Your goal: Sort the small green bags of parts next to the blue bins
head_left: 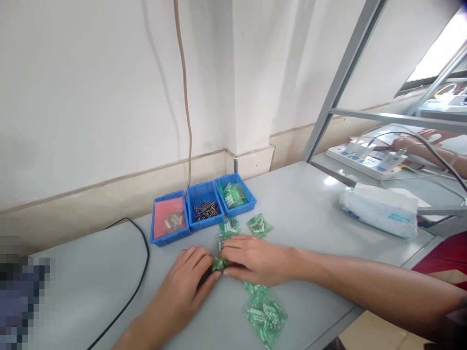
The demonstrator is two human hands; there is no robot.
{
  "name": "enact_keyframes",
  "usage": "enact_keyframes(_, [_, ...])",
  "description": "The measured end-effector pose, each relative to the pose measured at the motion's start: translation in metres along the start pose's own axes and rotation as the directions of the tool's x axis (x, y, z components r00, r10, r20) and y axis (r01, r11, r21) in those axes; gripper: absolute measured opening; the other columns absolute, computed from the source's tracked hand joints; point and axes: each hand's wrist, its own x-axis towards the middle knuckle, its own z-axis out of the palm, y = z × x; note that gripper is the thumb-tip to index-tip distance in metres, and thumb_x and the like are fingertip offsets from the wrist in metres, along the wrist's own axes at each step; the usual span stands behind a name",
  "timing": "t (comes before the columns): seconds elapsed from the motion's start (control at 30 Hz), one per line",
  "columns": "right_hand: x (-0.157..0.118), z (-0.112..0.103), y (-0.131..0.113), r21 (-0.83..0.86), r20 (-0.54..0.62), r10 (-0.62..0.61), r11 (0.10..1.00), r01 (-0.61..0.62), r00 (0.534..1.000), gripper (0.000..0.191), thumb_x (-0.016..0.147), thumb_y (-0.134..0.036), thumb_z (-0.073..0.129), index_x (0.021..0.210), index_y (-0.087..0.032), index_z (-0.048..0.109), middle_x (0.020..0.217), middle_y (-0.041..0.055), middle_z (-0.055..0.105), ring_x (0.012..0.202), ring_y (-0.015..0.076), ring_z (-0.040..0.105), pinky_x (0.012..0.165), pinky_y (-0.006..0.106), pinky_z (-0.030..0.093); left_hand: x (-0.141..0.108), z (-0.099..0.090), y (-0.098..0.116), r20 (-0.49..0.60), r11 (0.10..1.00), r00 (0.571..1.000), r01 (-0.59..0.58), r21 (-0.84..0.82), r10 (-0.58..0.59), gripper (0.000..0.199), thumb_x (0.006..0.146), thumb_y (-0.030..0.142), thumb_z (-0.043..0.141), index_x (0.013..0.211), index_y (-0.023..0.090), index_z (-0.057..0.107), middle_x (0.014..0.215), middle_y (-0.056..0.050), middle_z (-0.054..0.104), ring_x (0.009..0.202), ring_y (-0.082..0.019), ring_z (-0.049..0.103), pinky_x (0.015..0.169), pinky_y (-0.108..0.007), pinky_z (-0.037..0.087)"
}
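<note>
Between my two hands, low over the grey table, is a small green plastic bag (219, 264). My left hand (191, 277) pinches its left side with thumb and fingers. On its right side the fingers of my right hand (251, 257) are closed as well. What the bag contains is hidden by the fingers. More green bags with white plugs and screws lie around my hands: one bag (260, 225) beyond my right hand, another bag (230, 226) by the bins, and a larger bag (268, 313) nearer the front edge.
Three blue bins stand by the wall: the left bin (170, 240) with a pink sheet and a clear bag, the middle bin (207, 224) with screws, the right bin (241, 210) with green bags. A tissue pack (379, 209), power strip (365, 160), black cable (144, 272) and another person's hand (412, 141) also show.
</note>
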Motion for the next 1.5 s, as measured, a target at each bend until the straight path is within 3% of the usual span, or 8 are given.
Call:
enact_keyframes(1.07, [0.0007,-0.0014,-0.0015,0.016,0.015,0.021,1.000,-0.021,1.000,0.021,0.112,-0.033,0.054,0.100,-0.017,0.060,0.093,0.0056,0.062,0.086,0.0209,0.055,0.086,0.032,0.049,-0.0005,-0.0016,0.0007,0.032,1.000,0.999,0.008,0.007,-0.008,0.016,0.114,0.028,0.048,0.102,0.022,0.056,0.101,-0.005,0.062,0.092,-0.025,0.055,0.083,-0.039,0.047])
enact_keyframes(1.5, [0.0004,-0.0004,-0.0005,0.023,0.011,0.022,0.999,-0.022,1.000,0.022,0.112,-0.034,0.053,0.099,-0.018,0.060,0.093,0.0058,0.062,0.086,0.0208,0.054,0.085,0.033,0.049,-0.0005,-0.0016,0.0010,-0.002,1.000,1.000,0.001,0.009,-0.001,0.014,0.112,0.027,0.051,0.101,0.022,0.058,0.100,-0.005,0.063,0.091,-0.024,0.058,0.082,-0.038,0.048])
